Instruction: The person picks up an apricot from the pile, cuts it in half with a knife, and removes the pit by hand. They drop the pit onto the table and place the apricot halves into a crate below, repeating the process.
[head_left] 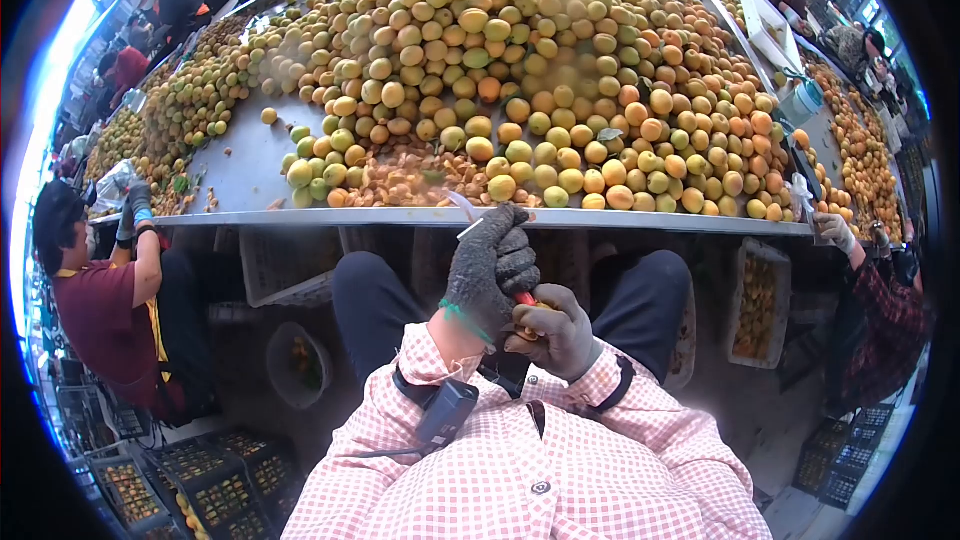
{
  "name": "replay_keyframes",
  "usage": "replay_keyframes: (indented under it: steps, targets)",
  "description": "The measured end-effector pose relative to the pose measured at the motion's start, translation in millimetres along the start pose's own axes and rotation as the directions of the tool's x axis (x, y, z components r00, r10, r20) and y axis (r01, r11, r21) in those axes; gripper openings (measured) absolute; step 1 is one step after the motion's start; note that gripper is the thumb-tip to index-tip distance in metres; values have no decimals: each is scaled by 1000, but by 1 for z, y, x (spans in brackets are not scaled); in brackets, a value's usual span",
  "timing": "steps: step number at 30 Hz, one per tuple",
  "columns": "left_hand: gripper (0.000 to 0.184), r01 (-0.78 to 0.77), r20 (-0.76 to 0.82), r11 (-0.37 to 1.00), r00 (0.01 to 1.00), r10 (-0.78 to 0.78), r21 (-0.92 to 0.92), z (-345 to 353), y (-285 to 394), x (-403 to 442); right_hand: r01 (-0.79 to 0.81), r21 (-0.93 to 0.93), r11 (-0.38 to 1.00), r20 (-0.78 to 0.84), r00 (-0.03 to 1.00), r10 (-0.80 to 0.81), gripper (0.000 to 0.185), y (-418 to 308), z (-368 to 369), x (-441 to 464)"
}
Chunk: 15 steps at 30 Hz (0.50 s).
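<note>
My left hand (491,268), in a dark worn glove with green at the wrist, is closed in front of the table edge. A small red piece (523,298) shows between its fingers and my right hand; what kind of tool it belongs to is hidden. A pale narrow strip (463,208) sticks up beside the left knuckles. Just below and to the right, my right hand (558,330) in a grey glove is closed around an apricot (527,332), mostly covered by the fingers. The two hands are touching or nearly so.
Apricots (480,60) are heaped on the metal table (240,165), with split pieces (415,175) near its front edge. Co-workers sit at left (110,300) and right (870,310). A white tub (298,365) and a crate (758,302) stand below; black crates (215,480) are at lower left.
</note>
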<state>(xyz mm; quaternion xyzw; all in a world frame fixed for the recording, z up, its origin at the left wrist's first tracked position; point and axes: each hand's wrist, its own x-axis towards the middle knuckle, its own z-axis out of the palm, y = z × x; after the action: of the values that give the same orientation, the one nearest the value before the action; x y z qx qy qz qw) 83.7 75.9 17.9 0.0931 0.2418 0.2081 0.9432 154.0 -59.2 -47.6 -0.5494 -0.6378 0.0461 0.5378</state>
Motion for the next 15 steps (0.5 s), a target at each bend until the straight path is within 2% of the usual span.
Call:
replay_keyframes:
  steps: [1,2,3,4,5,6,7,9,10,11,13,15]
  targets:
    - [11,-14,-42,999,999,15,33,2,-1,0,-2,33,999,37,999,1,43,1,0,0]
    - [10,-24,-79,997,996,30,67,4,0,1,-5,26,1000,-30,1000,6,40,-3,1,7]
    - [10,-27,-74,997,997,32,68,3,2,4,0,24,1000,-30,1000,1,40,-5,5,8]
    - [11,-80,-115,996,990,85,50,2,5,10,-221,229,948,-25,972,233,37,-7,9,7]
    - [12,-131,-158,991,978,135,33,2,8,14,-417,417,807,28,894,447,34,-9,13,7]
    - [12,-181,-169,983,968,185,40,4,13,15,-511,699,500,133,780,611,31,-23,10,19]
    - [12,-179,-165,983,969,183,39,-1,16,16,-510,698,503,129,781,611,31,-28,9,26]
    - [13,-231,-107,972,969,224,-53,-18,24,16,-520,852,59,288,560,777,31,-32,7,37]
    - [13,-241,-103,969,967,234,-61,-23,28,14,-550,835,-6,342,511,789,36,-32,5,39]
    - [13,-238,-100,969,968,231,-60,-29,33,11,-548,836,-4,339,511,790,36,-29,4,39]
    - [14,-264,-1,948,963,268,-178,-41,43,5,-467,820,-331,507,325,798,39,-12,4,34]
    - [13,-265,7,938,962,273,-222,-52,51,-4,-480,799,-361,537,301,788,43,4,9,26]
